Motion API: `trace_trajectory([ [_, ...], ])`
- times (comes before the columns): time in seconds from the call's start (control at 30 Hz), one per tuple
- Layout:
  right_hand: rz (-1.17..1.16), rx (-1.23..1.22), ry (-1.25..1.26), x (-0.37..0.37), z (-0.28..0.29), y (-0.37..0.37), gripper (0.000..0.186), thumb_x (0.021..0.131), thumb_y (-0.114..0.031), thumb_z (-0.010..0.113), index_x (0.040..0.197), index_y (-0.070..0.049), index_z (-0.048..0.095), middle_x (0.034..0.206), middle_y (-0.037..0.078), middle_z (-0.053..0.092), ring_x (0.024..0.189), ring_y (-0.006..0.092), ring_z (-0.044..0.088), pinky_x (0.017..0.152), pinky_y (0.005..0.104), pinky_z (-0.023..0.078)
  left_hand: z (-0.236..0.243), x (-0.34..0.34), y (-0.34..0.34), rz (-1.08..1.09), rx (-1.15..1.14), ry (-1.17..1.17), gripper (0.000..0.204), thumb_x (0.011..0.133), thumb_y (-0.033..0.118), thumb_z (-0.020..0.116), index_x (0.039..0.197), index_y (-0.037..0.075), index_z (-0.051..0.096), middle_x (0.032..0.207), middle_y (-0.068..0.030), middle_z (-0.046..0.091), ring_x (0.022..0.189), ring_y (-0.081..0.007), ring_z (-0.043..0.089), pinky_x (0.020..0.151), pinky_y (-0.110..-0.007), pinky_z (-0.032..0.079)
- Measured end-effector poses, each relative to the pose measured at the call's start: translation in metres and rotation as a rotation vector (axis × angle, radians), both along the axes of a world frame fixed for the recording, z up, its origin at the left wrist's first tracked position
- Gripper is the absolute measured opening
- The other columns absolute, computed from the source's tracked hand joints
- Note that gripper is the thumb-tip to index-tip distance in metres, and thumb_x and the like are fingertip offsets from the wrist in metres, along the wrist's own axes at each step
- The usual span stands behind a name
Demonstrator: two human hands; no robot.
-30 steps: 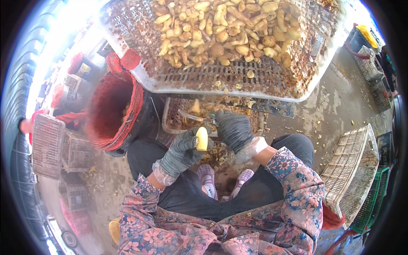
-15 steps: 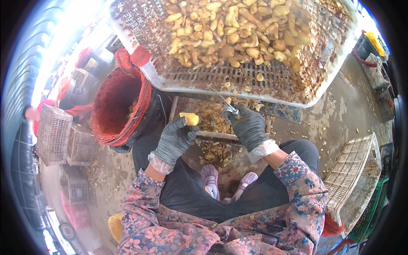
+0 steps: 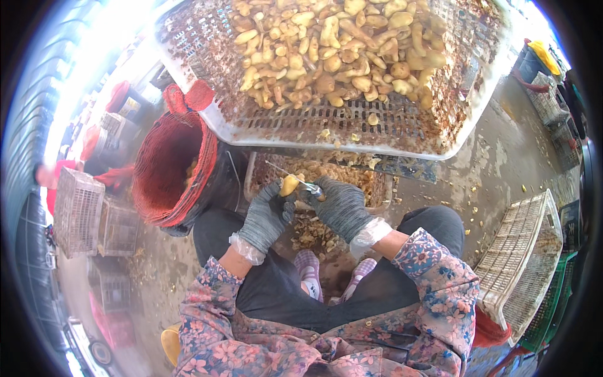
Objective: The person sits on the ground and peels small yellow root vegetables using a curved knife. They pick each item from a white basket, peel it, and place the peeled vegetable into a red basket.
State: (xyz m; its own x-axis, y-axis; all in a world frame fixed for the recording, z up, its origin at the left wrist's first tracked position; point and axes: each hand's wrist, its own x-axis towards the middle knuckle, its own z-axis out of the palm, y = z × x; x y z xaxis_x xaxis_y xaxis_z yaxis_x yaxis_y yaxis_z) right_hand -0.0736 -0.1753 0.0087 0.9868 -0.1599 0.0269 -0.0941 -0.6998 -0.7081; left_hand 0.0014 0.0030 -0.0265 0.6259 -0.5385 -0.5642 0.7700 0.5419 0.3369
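Observation:
My left hand point(image 3: 267, 217), in a grey knit glove, grips a small yellowish peeled root piece point(image 3: 289, 184). My right hand point(image 3: 339, 206), also gloved in grey, holds a thin metal knife point(image 3: 290, 175) whose blade lies against the top of that piece. Both hands meet over a low crate of peelings point(image 3: 352, 176) between my knees. Above them a large white perforated tray point(image 3: 264, 129) carries a heap of pale roots point(image 3: 339, 50).
A red mesh basket point(image 3: 166, 166) stands to the left of my left hand. An empty white slatted crate point(image 3: 524, 251) lies at the right on the wet concrete floor point(image 3: 483, 163). Wire crates point(image 3: 78, 210) stand at far left. My slippered feet point(image 3: 330, 279) rest below the hands.
The hands have come close together, and the knife blade now lies on the root piece. The view has shifted so the tray and red basket sit slightly lower.

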Motion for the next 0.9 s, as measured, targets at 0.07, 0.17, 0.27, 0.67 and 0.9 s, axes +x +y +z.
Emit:
trace_trajectory([
  [0.07,0.088,-0.096,0.057,0.002,-0.001,0.0,0.032,0.082,-0.038,0.065,0.092,-0.007,0.063,0.074,0.015,0.065,0.071,0.0332,0.065,0.065,0.0433,0.049,0.005,-0.005,-0.004,0.031,-0.014,0.025,0.027,0.087,0.017,0.063,0.107,-0.001,0.058,0.087,-0.0096,0.065,0.064,-0.0173,0.063,0.055,-0.023,0.057],
  [0.17,0.134,-0.133,0.097,0.006,-0.004,-0.001,0.03,0.082,-0.036,0.065,0.091,-0.007,0.061,0.074,0.016,0.065,0.072,0.0334,0.065,0.065,0.0432,0.049,0.009,-0.01,-0.005,-0.052,0.02,-0.016,0.028,0.088,0.017,0.063,0.108,-0.001,0.057,0.088,-0.0109,0.065,0.065,-0.0171,0.063,0.053,-0.022,0.056],
  [0.27,0.16,-0.16,0.083,0.013,-0.008,-0.005,0.026,0.081,-0.03,0.064,0.089,-0.006,0.059,0.074,0.017,0.064,0.072,0.0336,0.064,0.064,0.0436,0.049,0.011,-0.01,-0.005,-0.082,-0.027,-0.019,0.027,0.088,0.018,0.063,0.106,0.0,0.057,0.087,-0.0108,0.064,0.065,-0.0162,0.062,0.052,-0.022,0.055],
  [0.67,-0.161,0.073,0.066,0.026,-0.009,-0.024,0.04,0.08,-0.034,0.068,0.1,-0.001,0.061,0.076,0.017,0.066,0.069,0.0283,0.066,0.063,0.0375,0.051,0.007,-0.002,0.014,-0.006,-0.093,0.054,0.026,0.09,0.025,0.061,0.103,0.002,0.057,0.073,-0.006,0.061,0.054,-0.013,0.056,0.045,-0.021,0.051],
  [0.9,-0.09,0.751,-0.14,0.024,-0.006,-0.02,0.031,0.078,-0.021,0.075,0.099,-0.002,0.063,0.084,0.005,0.066,0.073,0.0112,0.06,0.066,0.0283,0.05,0.001,-0.002,0.001,-0.011,-0.069,0.265,0.028,0.09,0.032,0.06,0.098,0.005,0.057,0.069,-0.0052,0.061,0.049,-0.0113,0.053,0.043,-0.021,0.047],
])
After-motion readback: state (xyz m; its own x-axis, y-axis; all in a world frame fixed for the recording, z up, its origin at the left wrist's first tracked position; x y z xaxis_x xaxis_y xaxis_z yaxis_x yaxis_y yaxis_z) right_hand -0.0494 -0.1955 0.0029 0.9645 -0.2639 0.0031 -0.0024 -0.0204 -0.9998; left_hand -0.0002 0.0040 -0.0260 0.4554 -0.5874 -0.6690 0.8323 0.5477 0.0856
